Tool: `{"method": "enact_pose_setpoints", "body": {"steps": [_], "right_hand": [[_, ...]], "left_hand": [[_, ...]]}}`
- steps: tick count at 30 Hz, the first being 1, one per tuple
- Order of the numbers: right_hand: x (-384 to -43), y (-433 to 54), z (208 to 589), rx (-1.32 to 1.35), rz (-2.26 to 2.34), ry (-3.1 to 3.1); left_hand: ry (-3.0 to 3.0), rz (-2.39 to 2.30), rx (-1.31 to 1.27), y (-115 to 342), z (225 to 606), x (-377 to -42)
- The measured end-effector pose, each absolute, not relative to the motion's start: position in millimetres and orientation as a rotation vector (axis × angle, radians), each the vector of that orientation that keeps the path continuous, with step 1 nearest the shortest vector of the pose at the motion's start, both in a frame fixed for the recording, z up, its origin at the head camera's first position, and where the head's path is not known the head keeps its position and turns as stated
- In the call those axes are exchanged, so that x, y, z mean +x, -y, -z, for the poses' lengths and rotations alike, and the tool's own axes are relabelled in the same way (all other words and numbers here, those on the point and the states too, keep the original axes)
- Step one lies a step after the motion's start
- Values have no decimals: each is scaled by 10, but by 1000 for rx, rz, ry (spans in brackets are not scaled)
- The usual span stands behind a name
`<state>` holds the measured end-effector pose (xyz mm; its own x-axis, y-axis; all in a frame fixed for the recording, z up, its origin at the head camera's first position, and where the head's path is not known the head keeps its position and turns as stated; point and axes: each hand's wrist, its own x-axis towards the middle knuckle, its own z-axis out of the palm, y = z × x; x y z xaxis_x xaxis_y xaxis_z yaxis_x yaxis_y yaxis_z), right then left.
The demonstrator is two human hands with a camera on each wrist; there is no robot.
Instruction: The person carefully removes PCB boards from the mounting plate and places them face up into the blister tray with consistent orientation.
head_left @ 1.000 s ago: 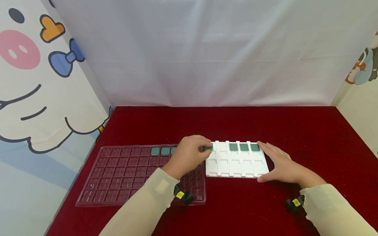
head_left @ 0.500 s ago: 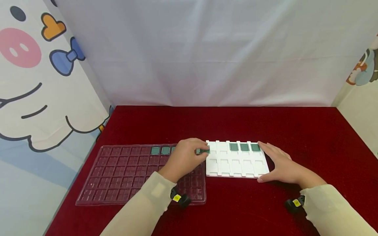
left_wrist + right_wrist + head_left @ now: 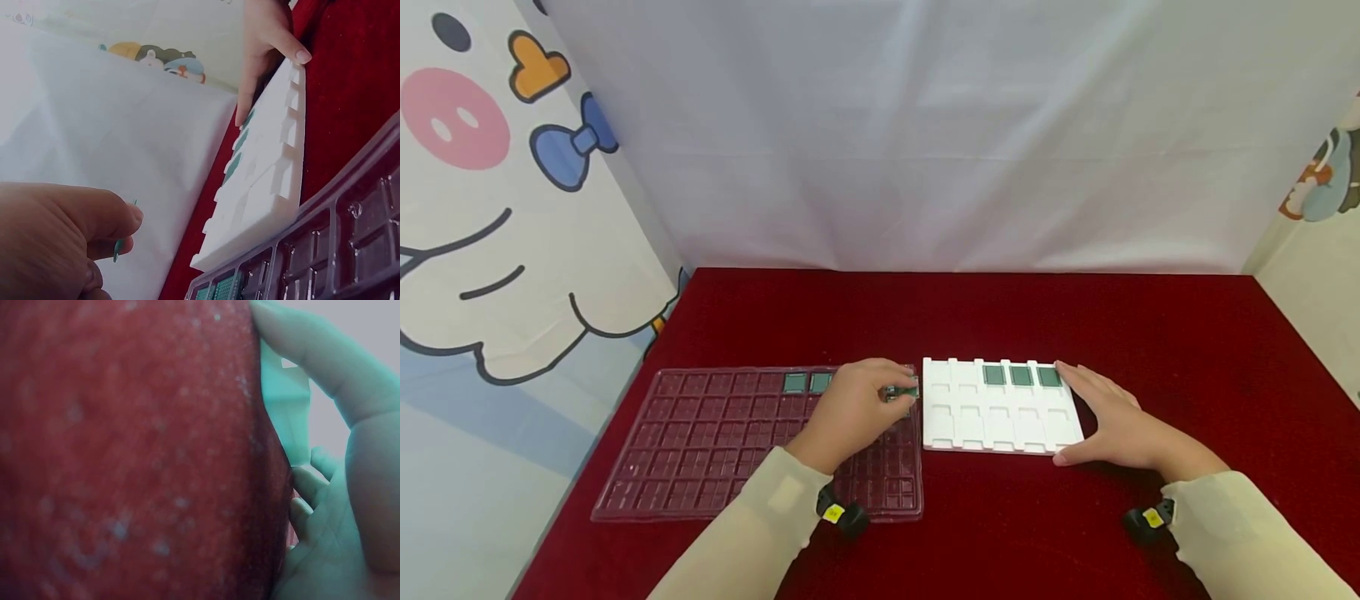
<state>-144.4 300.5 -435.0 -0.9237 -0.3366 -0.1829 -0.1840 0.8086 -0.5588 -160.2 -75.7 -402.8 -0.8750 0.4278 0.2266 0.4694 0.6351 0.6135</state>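
Overlapping plastic tray (image 3: 700, 433) beside white tray (image 3: 1000, 402): left hand (image 3: 852, 408)

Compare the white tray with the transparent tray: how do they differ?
The white tray is opaque; the red cloth shows through the transparent tray. The white tray is smaller than the transparent tray. The white tray has fewer compartments than the transparent tray. Both lie on the cloth and hold green pieces.
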Motion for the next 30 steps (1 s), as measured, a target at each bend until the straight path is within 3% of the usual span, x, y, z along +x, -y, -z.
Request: {"method": "enact_pose_setpoints", "body": {"steps": [30], "right_hand": [[-1443,-2993,4355,-393,809,-2726]], "left_hand": [[2806,1001,-697,968,4073,-1567]]}}
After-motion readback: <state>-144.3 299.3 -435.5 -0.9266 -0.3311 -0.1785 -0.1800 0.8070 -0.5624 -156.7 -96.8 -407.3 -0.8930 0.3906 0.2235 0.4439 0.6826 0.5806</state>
